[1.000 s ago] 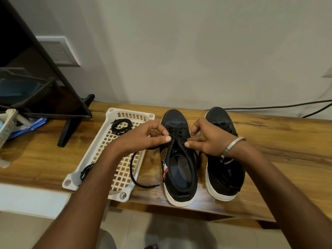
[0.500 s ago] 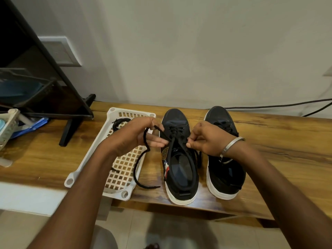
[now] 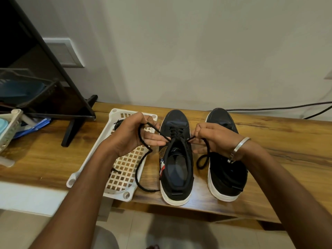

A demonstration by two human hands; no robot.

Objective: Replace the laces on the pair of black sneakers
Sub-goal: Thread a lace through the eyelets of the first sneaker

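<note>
Both hands pulling lace ends out sideways from the left sneaker on the wooden table.

The left sneaker sits upright near the table's front edge, toe to the wall, with a black lace crossed through the eyelets near the toe. The left hand has its fingers curled around one lace end, which loops down over the tray and trails onto the table. The right hand pinches the other end, and a loop of it hangs between the two shoes. The right sneaker stands just beside the first, parallel to it. Further left there's a white plastic lattice tray with another coiled black lace in its far corner, partly hidden behind the left hand. A metal bangle sits on the right wrist.
</note>
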